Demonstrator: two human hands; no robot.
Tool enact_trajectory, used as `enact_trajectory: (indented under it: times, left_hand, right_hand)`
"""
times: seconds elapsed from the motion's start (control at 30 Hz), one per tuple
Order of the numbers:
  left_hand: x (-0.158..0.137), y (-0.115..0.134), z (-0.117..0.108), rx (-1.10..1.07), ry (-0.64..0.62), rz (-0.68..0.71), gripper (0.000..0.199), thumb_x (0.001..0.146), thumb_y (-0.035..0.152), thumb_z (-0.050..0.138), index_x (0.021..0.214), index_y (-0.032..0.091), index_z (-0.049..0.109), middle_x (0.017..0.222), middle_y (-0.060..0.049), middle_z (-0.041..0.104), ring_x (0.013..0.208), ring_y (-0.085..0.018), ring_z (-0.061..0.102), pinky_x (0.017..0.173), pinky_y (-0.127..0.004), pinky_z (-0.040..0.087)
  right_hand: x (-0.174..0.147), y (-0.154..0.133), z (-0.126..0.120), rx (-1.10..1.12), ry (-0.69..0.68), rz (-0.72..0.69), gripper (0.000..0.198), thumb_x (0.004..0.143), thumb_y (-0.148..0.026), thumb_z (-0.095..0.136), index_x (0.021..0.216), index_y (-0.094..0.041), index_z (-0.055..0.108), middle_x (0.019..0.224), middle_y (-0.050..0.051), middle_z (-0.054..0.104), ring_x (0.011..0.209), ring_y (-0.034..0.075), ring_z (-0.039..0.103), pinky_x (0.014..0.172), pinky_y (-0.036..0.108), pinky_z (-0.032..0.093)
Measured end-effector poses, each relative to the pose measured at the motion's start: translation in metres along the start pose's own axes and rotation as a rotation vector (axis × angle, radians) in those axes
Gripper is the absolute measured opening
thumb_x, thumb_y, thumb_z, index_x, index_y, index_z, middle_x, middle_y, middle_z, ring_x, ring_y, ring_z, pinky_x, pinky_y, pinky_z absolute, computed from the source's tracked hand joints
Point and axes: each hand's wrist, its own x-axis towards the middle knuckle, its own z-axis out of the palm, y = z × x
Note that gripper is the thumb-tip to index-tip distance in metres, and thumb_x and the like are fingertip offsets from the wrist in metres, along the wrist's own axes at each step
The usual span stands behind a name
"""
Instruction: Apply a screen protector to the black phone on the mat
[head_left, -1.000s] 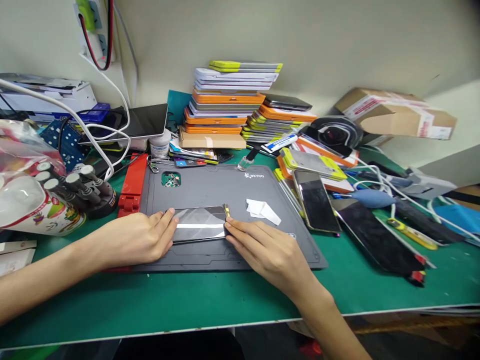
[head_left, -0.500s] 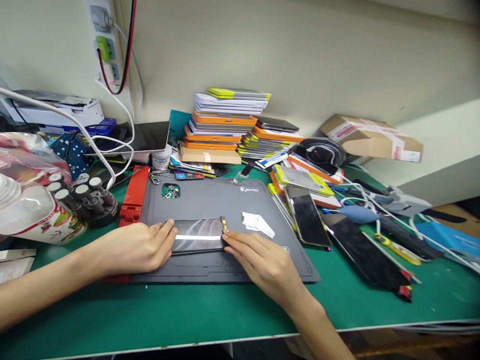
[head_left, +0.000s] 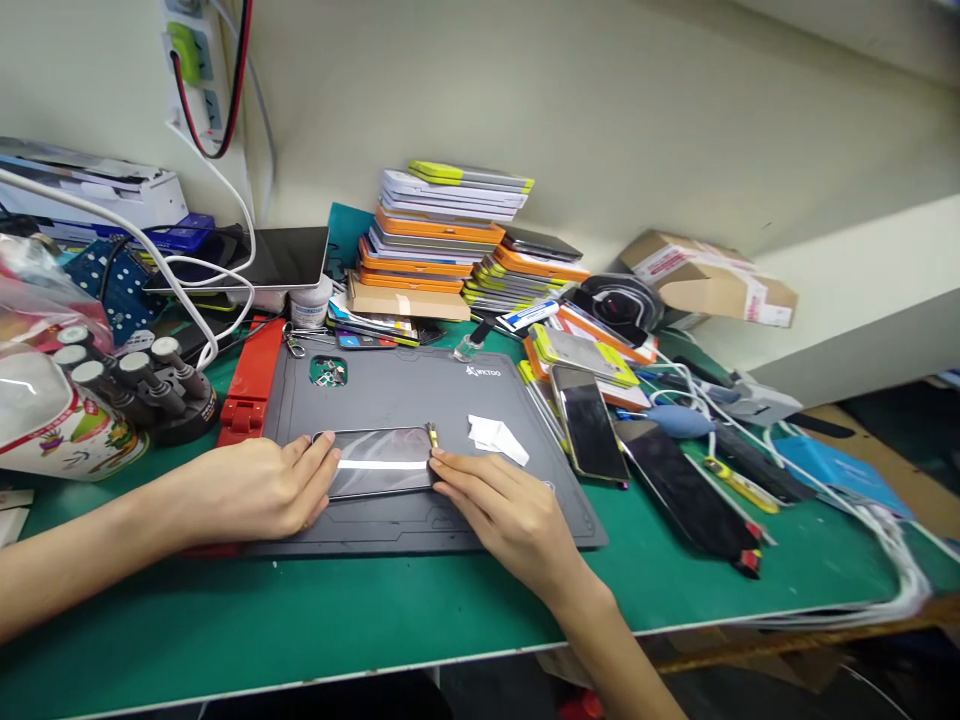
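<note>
Green bench (head_left: 420, 615): upon grey mat (head_left: 397, 390), glassy panel (head_left: 382, 450), long axis parallel to mat's near edge, lay between left hand (head_left: 277, 487) and right hand (head_left: 517, 510), bunched fingers holding either end.

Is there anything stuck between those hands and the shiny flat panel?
Nothing visible stands between them: the left hand touches the left end of the shiny panel, and the right hand touches its right end.
</note>
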Motion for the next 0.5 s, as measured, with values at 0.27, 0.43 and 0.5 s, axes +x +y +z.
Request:
enact_trajectory:
  times: [0.27,0.43,0.5]
  left_hand:
    - [0.0014,-0.0011,-0.0018,-0.025,-0.014,0.005,0.046,0.077,0.048,0.074,0.113,0.019,0.073,0.118,-0.003,0.079,0.089,-0.011,0.082,0.060,-0.020,0.069]
    - [0.0013,-0.0009,-0.0005,-0.047,-0.034,0.001,0.048,0.076,0.049,0.073,0.115,0.020,0.072,0.124,-0.002,0.077,0.092,-0.012,0.083,0.059,-0.021,0.069]
    - [0.0019,-0.0006,-0.0010,-0.053,-0.041,-0.006,0.049,0.076,0.050,0.073,0.116,0.021,0.072,0.124,-0.002,0.078,0.093,-0.013,0.083,0.059,-0.021,0.069]
  right_hand:
    - [-0.0009,0.0009,0.0006,0.004,-0.002,0.007,0.035,0.096,-0.001,0.076,0.129,-0.010,0.069,0.123,0.008,0.076,0.103,0.018,0.072,0.089,0.035,0.061]
    - [0.0012,-0.0001,-0.0030,0.004,-0.019,0.000,0.036,0.096,0.001,0.075,0.130,-0.009,0.068,0.124,0.009,0.076,0.103,0.018,0.071,0.087,0.035,0.060]
    - [0.0016,-0.0005,-0.0040,-0.004,-0.034,-0.002,0.039,0.095,0.002,0.075,0.132,-0.008,0.068,0.127,0.010,0.076,0.104,0.019,0.071,0.088,0.035,0.060]
